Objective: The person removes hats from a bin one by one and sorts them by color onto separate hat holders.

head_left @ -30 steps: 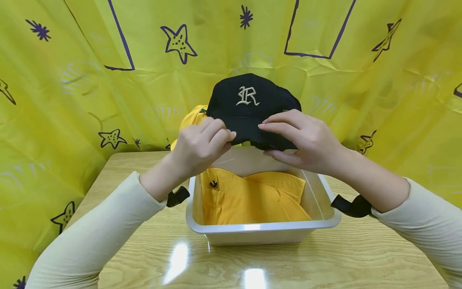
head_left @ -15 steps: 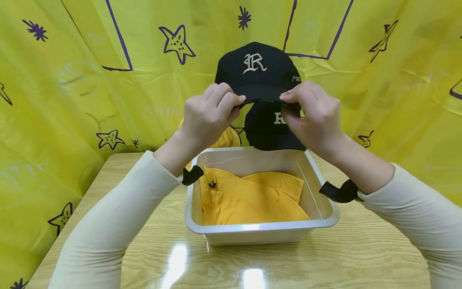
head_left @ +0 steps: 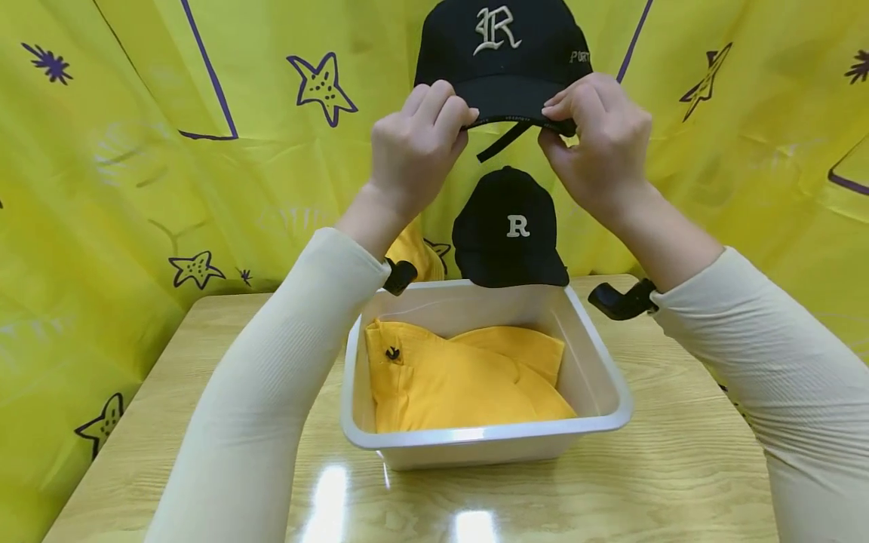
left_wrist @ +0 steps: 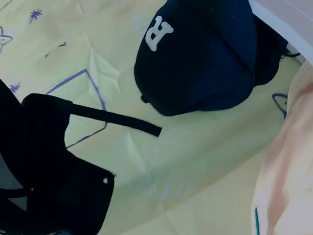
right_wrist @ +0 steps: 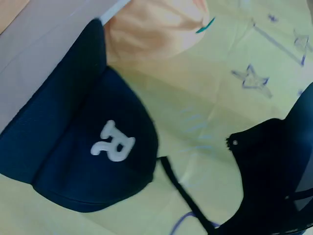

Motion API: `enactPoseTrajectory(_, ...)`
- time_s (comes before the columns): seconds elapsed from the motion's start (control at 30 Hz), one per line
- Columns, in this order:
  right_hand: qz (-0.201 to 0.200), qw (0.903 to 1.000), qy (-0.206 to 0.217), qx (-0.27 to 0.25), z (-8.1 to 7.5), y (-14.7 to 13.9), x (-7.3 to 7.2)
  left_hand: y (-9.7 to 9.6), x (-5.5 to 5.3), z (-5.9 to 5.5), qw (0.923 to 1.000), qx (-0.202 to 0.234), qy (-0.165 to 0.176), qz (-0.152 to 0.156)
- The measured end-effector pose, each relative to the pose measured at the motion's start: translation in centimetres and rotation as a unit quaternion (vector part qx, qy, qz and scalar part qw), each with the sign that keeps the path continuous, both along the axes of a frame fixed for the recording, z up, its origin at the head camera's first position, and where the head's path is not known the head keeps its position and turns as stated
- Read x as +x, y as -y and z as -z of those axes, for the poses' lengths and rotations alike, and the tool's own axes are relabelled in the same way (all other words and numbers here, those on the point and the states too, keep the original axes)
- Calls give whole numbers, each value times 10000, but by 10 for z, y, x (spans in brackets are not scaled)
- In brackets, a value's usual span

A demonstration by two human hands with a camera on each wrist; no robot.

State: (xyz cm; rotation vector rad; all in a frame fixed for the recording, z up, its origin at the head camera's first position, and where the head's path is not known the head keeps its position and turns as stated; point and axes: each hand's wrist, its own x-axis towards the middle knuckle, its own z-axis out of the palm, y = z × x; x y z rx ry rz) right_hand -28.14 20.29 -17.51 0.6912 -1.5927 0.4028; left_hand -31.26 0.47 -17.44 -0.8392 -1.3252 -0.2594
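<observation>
Raised in front of the curtain in the head view is a black baseball cap point(head_left: 498, 72) with a pale gothic R on its front. My left hand point(head_left: 422, 143) pinches one end of its brim, and my right hand point(head_left: 600, 143) pinches the other. A loose black strap point(head_left: 505, 142) hangs below the brim; the left wrist view shows the same cap's open back point(left_wrist: 68, 147). Below it, a second black cap point(head_left: 498, 234) with a white block R sits at the bin's far rim, also large in the right wrist view, where its crown point(right_wrist: 98, 181) shows.
A pale plastic bin point(head_left: 489, 446) on the wooden table point(head_left: 686, 445) contains a folded yellow cloth item point(head_left: 468, 381) with a small black emblem. Behind the bin, partly hidden by my left arm, is another yellow cloth item point(head_left: 416, 253). A yellow patterned curtain point(head_left: 224, 181) hangs at the back.
The gothic-R cap has risen well above the bin, uncovering the second cap behind it. My right hand has gone from spread fingers at the brim to a pinch on it.
</observation>
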Motion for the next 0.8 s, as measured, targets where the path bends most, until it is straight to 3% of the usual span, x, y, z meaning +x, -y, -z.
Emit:
enactPoseTrajectory(0.2, -29, 9990, -322, 295, 14, -10, -19, -7, -14, 14, 10000, -47, -69, -46)
enactPoseTrajectory(0.37, -99, 9972, -479, 560, 23, -15, -41, -12, -29, 31, 9994, 39, 99, -328)
enactPoseTrajectory(0.6, 150, 9954, 77, 948, 52, -22, -65, -25, -46, 71, 9929, 197, 874, -777)
enactPoseTrajectory(0.8, 472, 9898, 734, 1126, 67, -30, -65, -34, -44, 87, 9808, 13, 1715, -928)
